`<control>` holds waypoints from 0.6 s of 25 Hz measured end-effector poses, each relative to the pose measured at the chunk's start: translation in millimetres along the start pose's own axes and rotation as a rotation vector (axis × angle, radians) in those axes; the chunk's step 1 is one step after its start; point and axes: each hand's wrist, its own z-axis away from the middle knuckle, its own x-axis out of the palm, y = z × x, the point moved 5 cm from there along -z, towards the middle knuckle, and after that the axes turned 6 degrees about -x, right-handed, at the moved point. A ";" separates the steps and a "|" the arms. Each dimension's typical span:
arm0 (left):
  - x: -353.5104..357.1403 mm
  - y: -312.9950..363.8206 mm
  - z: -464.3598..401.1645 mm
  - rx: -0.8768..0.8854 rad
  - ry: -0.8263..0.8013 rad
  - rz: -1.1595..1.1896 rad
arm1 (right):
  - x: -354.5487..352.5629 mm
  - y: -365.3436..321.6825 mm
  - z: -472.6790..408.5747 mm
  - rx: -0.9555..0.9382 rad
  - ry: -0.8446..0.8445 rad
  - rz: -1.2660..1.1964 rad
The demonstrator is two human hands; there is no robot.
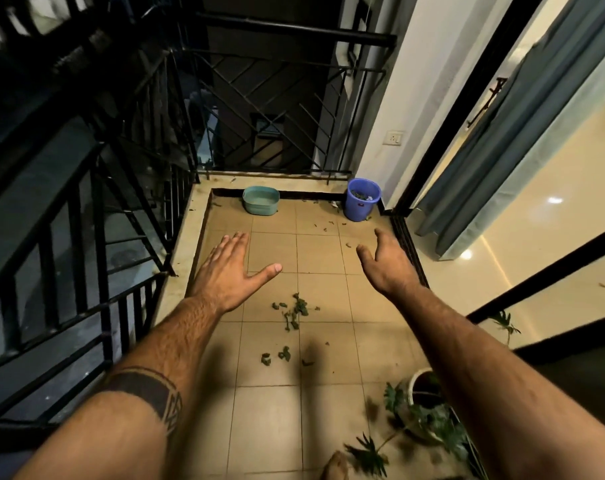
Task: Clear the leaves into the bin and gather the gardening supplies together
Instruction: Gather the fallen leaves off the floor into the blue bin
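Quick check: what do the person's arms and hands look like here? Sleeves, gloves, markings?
Both forearms are bare: no sleeves in view, no gloves, no watch or rings visible. The left hand has a dark band tattoo with a geometric edge around its forearm. The right hand and its forearm show no markings.

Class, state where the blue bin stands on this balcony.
In the head view, the blue bin stands in the far right corner, beside the white wall, right of the teal tub.
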 end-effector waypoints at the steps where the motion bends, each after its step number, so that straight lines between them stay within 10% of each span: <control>1: 7.8 7.1 -6.9 -0.009 0.008 -0.011 | 3.7 9.5 -9.0 -0.021 -0.016 0.000; 15: 333.3 -88.1 -147.5 -0.014 -0.076 -0.040 | 321.3 190.2 -112.8 -0.041 -0.127 0.061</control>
